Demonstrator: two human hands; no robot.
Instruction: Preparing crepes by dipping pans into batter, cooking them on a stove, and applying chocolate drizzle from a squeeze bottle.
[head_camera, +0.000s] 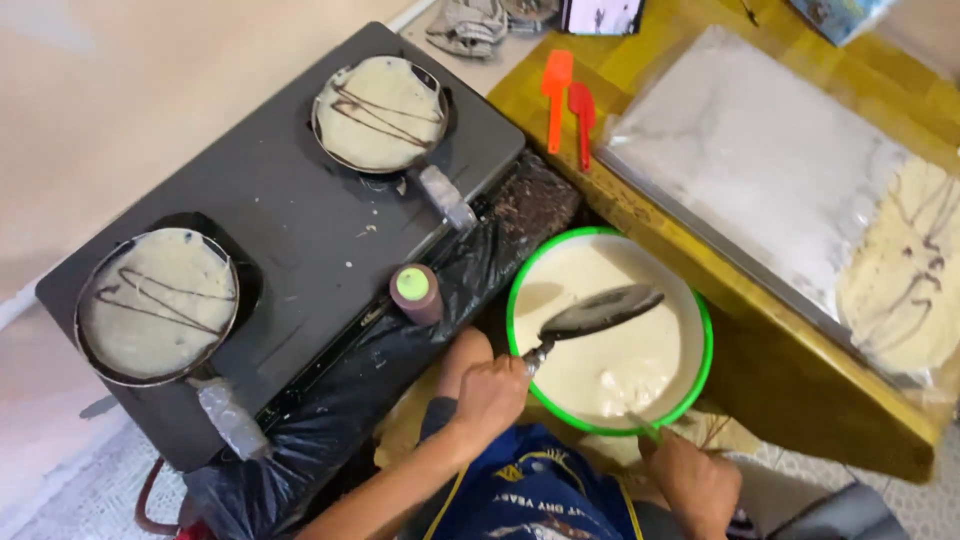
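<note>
A: Right, what are your hands (490, 395) doing?

B: Your left hand is closed around the handle of a ladle (600, 312), low in the middle of the frame. The ladle's dark bowl hangs over the pale batter in the green-rimmed bowl (516, 300), just right of centre.

A: And the other?

B: Your right hand (695, 485) sits at the bottom right, fingers curled at the bowl's near rim. It seems to pinch something thin there, but you cannot tell what.

A: What lies around you?

B: A dark two-burner stove (290, 230) fills the left half. One pan (155, 305) at the left and another pan (380, 113) at the upper middle each hold a pale round cake with dark drizzle lines. A small brown bottle with a green cap (415, 292) stands on the stove's near edge. On the yellow surface (790, 390) at the right lie a plastic-covered tray (760, 150), two orange-red spatulas (566, 100), and a finished drizzled cake (905, 270).
</note>
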